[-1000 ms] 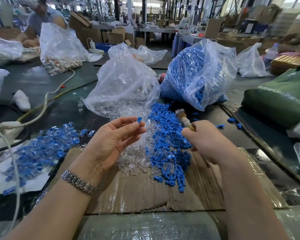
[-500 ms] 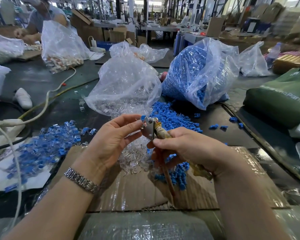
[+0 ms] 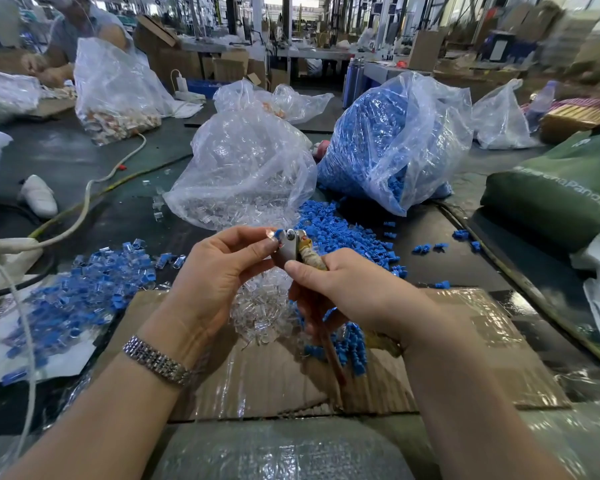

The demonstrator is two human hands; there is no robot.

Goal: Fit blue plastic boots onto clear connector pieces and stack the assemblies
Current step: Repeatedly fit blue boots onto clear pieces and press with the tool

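Note:
My left hand (image 3: 219, 271) pinches a small blue boot with a clear connector (image 3: 274, 234) at its fingertips. My right hand (image 3: 354, 292) grips a pair of metal pliers (image 3: 291, 247) with tape-wrapped handles, its jaws against that piece. Below the hands lie a heap of clear connectors (image 3: 262, 306) and a heap of loose blue boots (image 3: 340, 233) on cardboard (image 3: 264, 379). A pile of fitted blue-and-clear assemblies (image 3: 84, 289) lies at the left on white paper.
A clear bag of connectors (image 3: 243, 168) and a bag of blue boots (image 3: 392, 140) stand behind the hands. A green bag (image 3: 551, 195) lies at the right, a white cable (image 3: 84, 209) at the left. Another person works at the far left.
My right hand swung the pliers up and left from over the blue heap until the jaws met the piece in my left hand. My left hand stayed about in place.

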